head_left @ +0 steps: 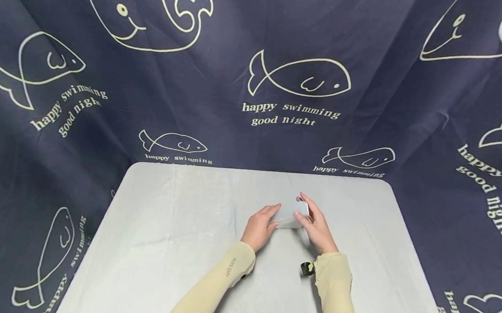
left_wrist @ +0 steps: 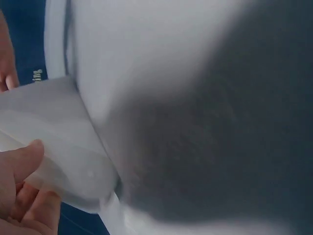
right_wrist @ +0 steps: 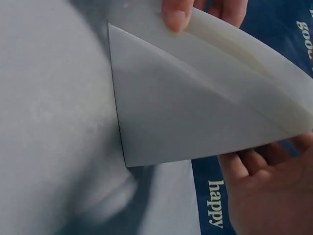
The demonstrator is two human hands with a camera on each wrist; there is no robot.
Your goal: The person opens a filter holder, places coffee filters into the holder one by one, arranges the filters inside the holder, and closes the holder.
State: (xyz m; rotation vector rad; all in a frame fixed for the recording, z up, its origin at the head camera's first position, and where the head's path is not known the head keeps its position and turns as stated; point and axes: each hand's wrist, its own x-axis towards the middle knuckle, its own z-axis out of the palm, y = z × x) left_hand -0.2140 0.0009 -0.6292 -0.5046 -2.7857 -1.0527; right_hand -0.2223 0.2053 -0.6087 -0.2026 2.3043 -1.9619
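Note:
A pale, folded sheet-like piece [head_left: 287, 222] is held between both hands above the middle of the table. In the right wrist view it shows a flat grey triangular face, a fold line and a curved, slightly translucent layer; its exact kind cannot be told. My left hand [head_left: 259, 227] pinches its left end, thumb [left_wrist: 30, 156] on the near face and fingers curled behind. At the right end my right hand [head_left: 319, 230] holds it, thumb in front and fingers around the far side. Part of those fingers is hidden behind the piece in the right wrist view.
The white-covered table [head_left: 172, 253] has rounded far corners. Dark blue curtains [head_left: 230, 76] with fish and whale prints stand close behind and on both sides. A small black device [head_left: 307, 269] sits at the right wrist, beside the beige sleeve [head_left: 334, 281].

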